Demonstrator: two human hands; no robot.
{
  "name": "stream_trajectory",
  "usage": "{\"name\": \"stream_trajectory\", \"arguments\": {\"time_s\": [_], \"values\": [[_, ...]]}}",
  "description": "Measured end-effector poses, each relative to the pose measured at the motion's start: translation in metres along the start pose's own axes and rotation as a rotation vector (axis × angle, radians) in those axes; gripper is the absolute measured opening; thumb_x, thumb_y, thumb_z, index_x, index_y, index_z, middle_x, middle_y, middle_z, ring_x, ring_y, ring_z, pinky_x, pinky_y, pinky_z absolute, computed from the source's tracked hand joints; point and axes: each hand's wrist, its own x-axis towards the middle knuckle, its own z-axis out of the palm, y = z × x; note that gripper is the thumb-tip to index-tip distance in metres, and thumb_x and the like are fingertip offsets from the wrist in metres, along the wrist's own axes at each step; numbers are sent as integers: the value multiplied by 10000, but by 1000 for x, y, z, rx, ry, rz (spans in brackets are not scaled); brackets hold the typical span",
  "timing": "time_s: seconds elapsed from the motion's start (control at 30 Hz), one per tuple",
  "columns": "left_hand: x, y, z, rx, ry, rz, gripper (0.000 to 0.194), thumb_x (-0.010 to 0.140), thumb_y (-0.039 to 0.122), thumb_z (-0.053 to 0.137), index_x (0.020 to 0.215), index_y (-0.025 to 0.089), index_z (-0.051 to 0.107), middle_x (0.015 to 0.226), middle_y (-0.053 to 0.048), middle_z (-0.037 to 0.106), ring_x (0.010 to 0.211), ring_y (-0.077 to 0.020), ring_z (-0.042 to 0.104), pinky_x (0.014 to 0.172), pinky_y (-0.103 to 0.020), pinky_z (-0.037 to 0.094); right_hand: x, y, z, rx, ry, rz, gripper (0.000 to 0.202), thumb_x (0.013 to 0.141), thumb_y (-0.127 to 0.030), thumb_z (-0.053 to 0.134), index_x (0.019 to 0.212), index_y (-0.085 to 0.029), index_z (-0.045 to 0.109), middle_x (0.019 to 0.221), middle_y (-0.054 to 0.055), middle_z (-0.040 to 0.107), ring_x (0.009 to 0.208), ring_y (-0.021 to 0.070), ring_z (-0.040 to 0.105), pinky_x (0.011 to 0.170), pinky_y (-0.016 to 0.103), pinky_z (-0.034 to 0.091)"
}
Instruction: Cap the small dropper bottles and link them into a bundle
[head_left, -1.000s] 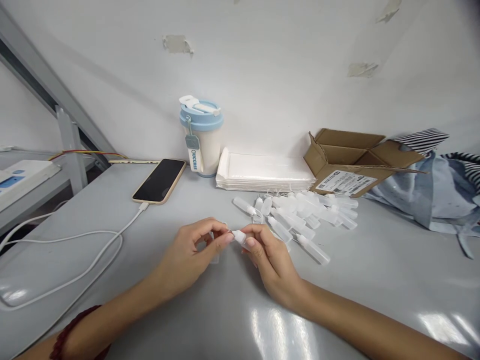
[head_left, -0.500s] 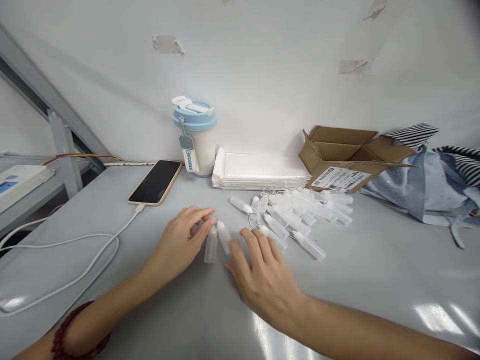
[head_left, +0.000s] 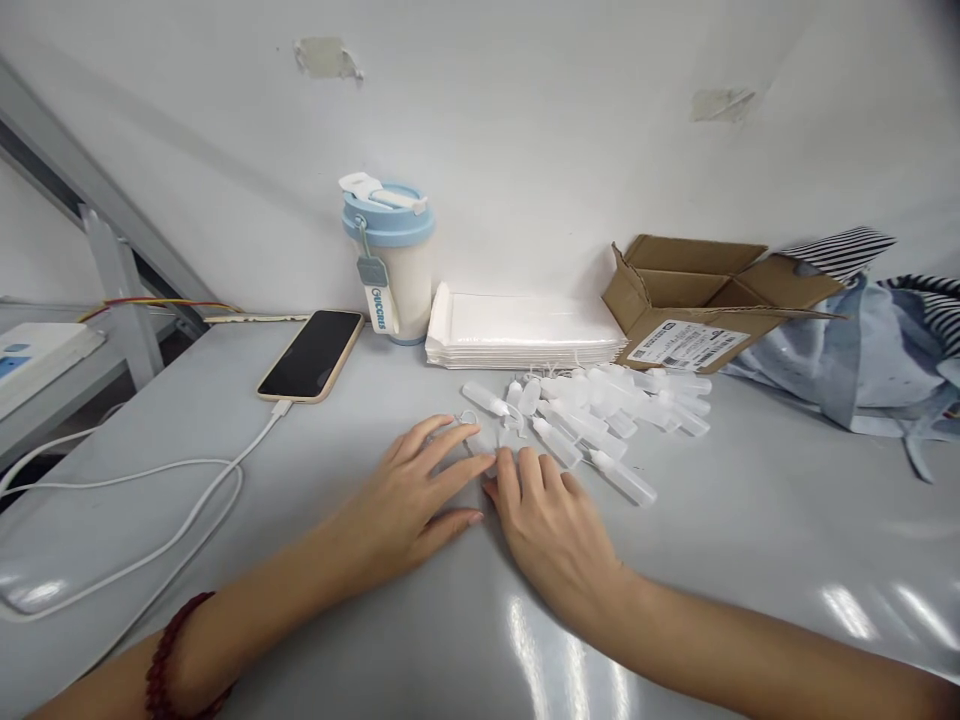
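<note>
My left hand [head_left: 420,490] lies low over the table with its fingers spread. Its fingertips reach a small translucent plastic bottle [head_left: 486,467], which is mostly hidden between the two hands. My right hand [head_left: 559,525] has its fingers bent and close together, with thumb and forefinger closed at that bottle's end. A thin ring [head_left: 466,417] shows just beyond my left fingertips. Behind my right hand spreads a loose pile of similar small bottles [head_left: 600,405] with white caps. One bottle [head_left: 624,478] lies at the pile's near edge.
Against the wall stand a cup with a blue lid [head_left: 390,260], a stack of white padded envelopes [head_left: 525,325] and an open cardboard box [head_left: 690,310]. A phone [head_left: 313,355] with a white charging cable [head_left: 225,470] lies left. A blue cloth bag [head_left: 847,370] sits far right.
My left hand has moved right and spread its fingers, letting go of the bottles' top end. My right hand has shifted slightly right and drawn its fingers together. The view has tilted a little.
</note>
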Motion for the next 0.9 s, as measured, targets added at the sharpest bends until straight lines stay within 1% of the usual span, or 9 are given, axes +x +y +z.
{"name": "stream_trajectory", "arguments": {"time_s": [0.1, 0.2, 0.3, 0.4, 0.47, 0.57, 0.63, 0.77, 0.9], "values": [[1, 0, 2, -16, 12, 1, 387, 876, 284, 536, 1254, 233, 466, 1373, -104, 391, 1267, -321, 279, 1010, -526, 367, 0, 0, 2, 39, -23, -2, 208, 929, -179, 411, 902, -87, 596, 688, 70, 569, 512, 172, 539, 387, 257, 294], [3, 1, 3, -21, 23, -7, 361, 873, 289, 541, 1225, 219, 494, 1333, -121, 402, 1230, -310, 321, 997, -510, 377, 3, 2, 5, 124, -87, -5, 256, 955, -205, 357, 921, -82, 579, 705, 82, 583, 455, 157, 532, 359, 260, 185], [5, 1, 3, -14, 70, -22, 267, 886, 252, 513, 1141, 184, 554, 1266, -133, 432, 1179, -293, 368, 974, -481, 399, 5, 3, 10, 207, -122, 25, 276, 965, -248, 333, 932, -85, 554, 742, 91, 589, 434, 158, 535, 356, 267, 147], [6, 0, 5, -10, 123, -44, 227, 886, 204, 494, 1092, 151, 575, 1231, -141, 447, 1155, -285, 383, 954, -465, 417, 6, 6, 14, 263, -122, 36, 276, 968, -292, 333, 967, -100, 532, 811, 90, 599, 450, 152, 546, 358, 264, 180], [5, 0, 7, -10, 150, -56, 222, 881, 182, 493, 1084, 147, 576, 1226, -140, 452, 1152, -284, 385, 942, -462, 427, 4, 10, 15, 315, -120, 20, 274, 966, -320, 341, 1000, -116, 520, 838, 77, 605, 498, 152, 569, 381, 256, 251], [3, 2, 9, -3, 197, -50, 193, 869, 161, 501, 1040, 147, 589, 1209, -133, 476, 1145, -286, 388, 936, -475, 429, -1, 21, 14, 416, -109, -29, 262, 953, -348, 369, 1036, -140, 504, 889, 60, 612, 611, 146, 600, 473, 242, 379], [1, 5, 10, -3, 217, -47, 170, 864, 149, 500, 1002, 153, 599, 1200, -128, 496, 1151, -294, 384, 934, -493, 427, -5, 28, 12, 546, -73, -58, 249, 943, -333, 392, 1058, -138, 496, 925, 69, 608, 658, 147, 599, 539, 246, 429], [-2, 11, 9, -5, 217, -57, 147, 861, 142, 500, 959, 160, 606, 1195, -116, 536, 1165, -315, 377, 915, -517, 427, -11, 39, 10, 818, -29, -95, 236, 936, -289, 414, 1093, -134, 498, 900, 75, 598, 685, 156, 580, 598, 269, 464], [-1, 12, 4, -36, 281, -83, 129, 856, 108, 504, 889, 184, 602, 1047, -65, 633, 1132, -283, 426, 917, -502, 421, -13, 45, 7, 1002, 21, -51, 227, 932, -255, 428, 1113, -146, 510, 834, 50, 584, 665, 141, 563, 602, 259, 466]]}}
